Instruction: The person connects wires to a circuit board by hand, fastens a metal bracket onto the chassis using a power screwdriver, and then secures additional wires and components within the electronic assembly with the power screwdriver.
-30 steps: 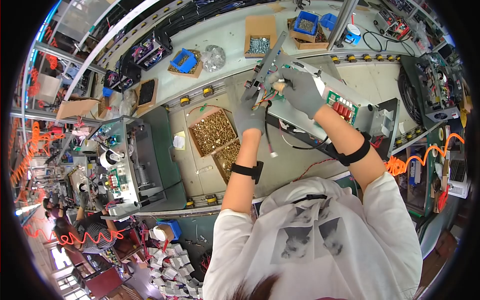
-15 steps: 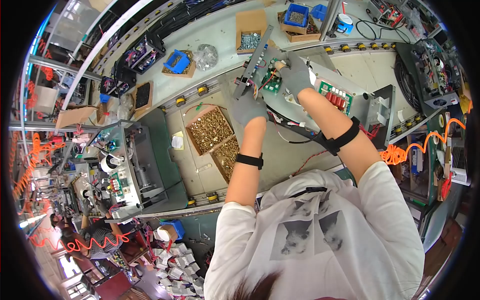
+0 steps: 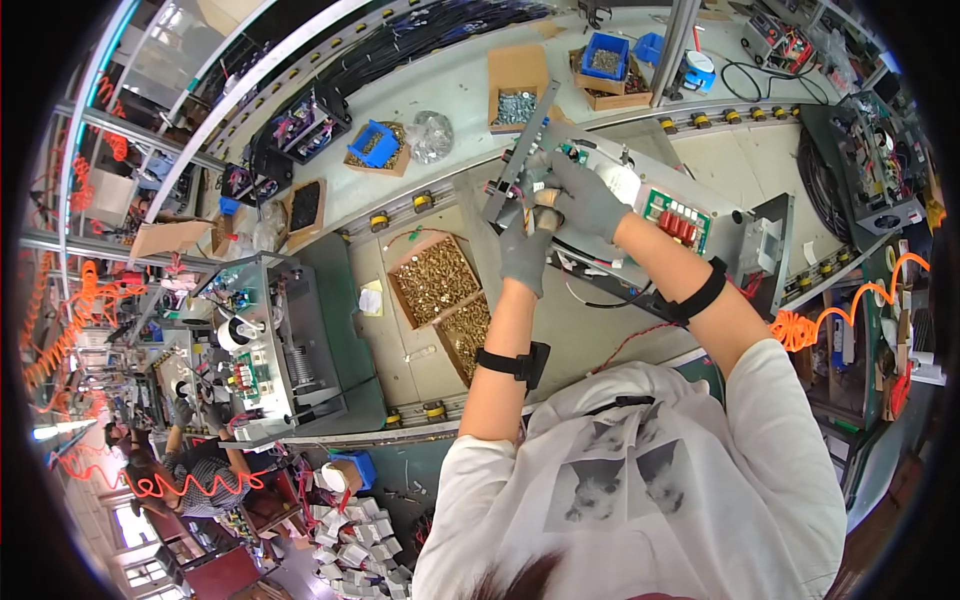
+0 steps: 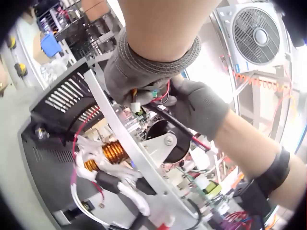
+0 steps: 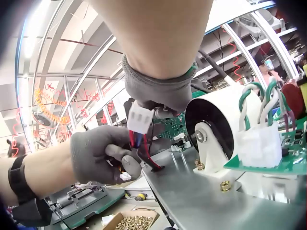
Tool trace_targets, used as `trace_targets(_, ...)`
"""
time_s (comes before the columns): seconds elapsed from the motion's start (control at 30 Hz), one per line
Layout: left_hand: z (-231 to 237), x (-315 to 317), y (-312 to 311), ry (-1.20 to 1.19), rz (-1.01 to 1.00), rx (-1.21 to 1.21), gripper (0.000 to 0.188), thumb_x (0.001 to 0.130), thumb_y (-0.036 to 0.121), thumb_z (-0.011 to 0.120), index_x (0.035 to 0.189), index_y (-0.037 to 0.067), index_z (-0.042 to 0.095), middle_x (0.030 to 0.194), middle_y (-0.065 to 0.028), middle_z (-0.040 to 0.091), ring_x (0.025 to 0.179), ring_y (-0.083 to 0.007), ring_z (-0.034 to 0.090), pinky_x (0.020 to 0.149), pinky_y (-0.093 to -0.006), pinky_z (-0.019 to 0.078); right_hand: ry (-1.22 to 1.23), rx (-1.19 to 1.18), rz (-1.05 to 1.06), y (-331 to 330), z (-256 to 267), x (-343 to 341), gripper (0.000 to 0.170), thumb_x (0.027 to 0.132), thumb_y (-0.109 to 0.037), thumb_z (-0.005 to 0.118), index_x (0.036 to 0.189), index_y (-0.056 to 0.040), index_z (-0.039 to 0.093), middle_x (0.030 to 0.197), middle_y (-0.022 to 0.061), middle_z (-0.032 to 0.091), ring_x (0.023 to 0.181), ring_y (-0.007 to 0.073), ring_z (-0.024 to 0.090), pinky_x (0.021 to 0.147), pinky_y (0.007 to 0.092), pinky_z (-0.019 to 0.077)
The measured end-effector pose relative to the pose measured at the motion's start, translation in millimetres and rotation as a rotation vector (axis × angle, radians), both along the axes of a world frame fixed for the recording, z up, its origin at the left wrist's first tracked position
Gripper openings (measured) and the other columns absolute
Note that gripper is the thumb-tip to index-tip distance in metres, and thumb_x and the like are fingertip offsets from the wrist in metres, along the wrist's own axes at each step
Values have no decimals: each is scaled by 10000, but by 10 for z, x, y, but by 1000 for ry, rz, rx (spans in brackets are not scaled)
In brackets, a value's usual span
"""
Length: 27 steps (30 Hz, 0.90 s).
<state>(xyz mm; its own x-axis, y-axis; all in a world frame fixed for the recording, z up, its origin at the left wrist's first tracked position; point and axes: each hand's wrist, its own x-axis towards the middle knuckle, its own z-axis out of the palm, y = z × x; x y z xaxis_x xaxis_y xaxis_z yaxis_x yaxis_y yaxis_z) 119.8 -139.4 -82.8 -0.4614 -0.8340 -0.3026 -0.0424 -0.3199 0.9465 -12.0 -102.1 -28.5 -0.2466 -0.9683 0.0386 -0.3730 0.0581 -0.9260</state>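
In the head view my gloved left hand point(image 3: 525, 252) and gloved right hand point(image 3: 592, 200) meet over the raised end of a metal chassis point(image 3: 690, 180). My left fingers curl round a bundle of wires; a small white connector point(image 4: 135, 106) pokes out beside them in the left wrist view. A black-sleeved cable point(image 4: 175, 122) sticks out from between the hands. Its white plug point(image 5: 140, 120), on red and blue wires, looms close in the right wrist view. My right fingers are bent at the same wires, their tips partly hidden. A circuit board point(image 5: 175, 127) lies behind.
A box of brass fasteners point(image 3: 435, 280) stands left of the hands. A green board with red parts point(image 3: 677, 220) is on the chassis. Another open unit point(image 3: 290, 340) lies farther left. Blue bins point(image 3: 373, 145) and boxes line the back bench.
The left hand moves from the bar-like panel edge toward the right hand, bringing the wires with it. The right hand returns toward the left hand after reaching farther over the circuit board.
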Motion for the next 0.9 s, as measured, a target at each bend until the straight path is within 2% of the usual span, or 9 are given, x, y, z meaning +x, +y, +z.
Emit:
trace_targets(0.1,-80,-5,35,180,29,75,226,828,173,674,994,32,610,762,-8,600,554,-77,487,486,-221,391,-34,-49,-62,3,-91,81,418,820,-199,651,1181,-53,498,1015,126,648,925,239,630,808,344,486)
trace_targets(0.2,-88,-58,91,45,154,-39,213,819,169,676,954,9,634,752,-14,615,571,-85,515,513,-228,417,-49,-83,-223,57,-49,189,338,802,-271,666,1055,-56,604,919,106,669,848,244,644,745,335,492)
trace_targets(0.3,-81,-111,105,-160,239,-279,235,794,152,682,949,-21,651,756,-35,635,626,-104,562,560,-241,446,222,85,-326,139,74,283,332,781,-353,664,944,-64,658,858,122,671,807,276,644,710,354,491)
trace_targets(0.37,-86,-163,132,-112,291,-261,220,781,136,671,915,-38,653,738,-66,645,627,-112,564,582,-257,451,352,98,-358,125,87,344,355,765,-415,651,836,-68,675,812,134,660,788,307,630,691,377,487)
trace_targets(0.53,66,-137,162,-208,346,-336,218,763,124,662,927,-21,655,801,-109,669,663,-145,594,635,-285,469,447,164,-413,-66,-98,348,303,803,-373,600,845,-81,667,799,127,649,779,314,626,696,392,489)
trace_targets(0.6,105,-97,132,-479,431,-658,237,753,129,670,968,31,650,876,-98,668,731,-190,621,674,-313,478,498,188,-460,-182,-86,338,278,812,-350,583,852,-89,668,800,119,650,778,311,629,695,394,493)
trace_targets(0.7,72,36,42,-518,376,-623,249,744,129,676,982,69,638,911,-78,662,802,-225,629,710,-334,479,729,407,-378,-397,42,233,249,788,-319,590,888,-109,675,847,106,666,835,292,643,697,394,508)
trace_targets(0.8,180,43,48,-517,366,-550,240,732,119,675,964,78,632,891,-86,661,810,-226,632,717,-325,477,719,465,-419,-593,-134,103,306,758,-382,608,859,-110,706,788,112,658,761,295,637,675,406,497)
trace_targets(0.9,54,71,-6,-516,424,-499,204,725,126,680,913,78,618,878,-86,656,795,-223,630,702,-318,477,794,481,-346,-571,-198,-38,297,726,-382,631,873,-139,716,809,108,660,804,287,631,714,395,487)
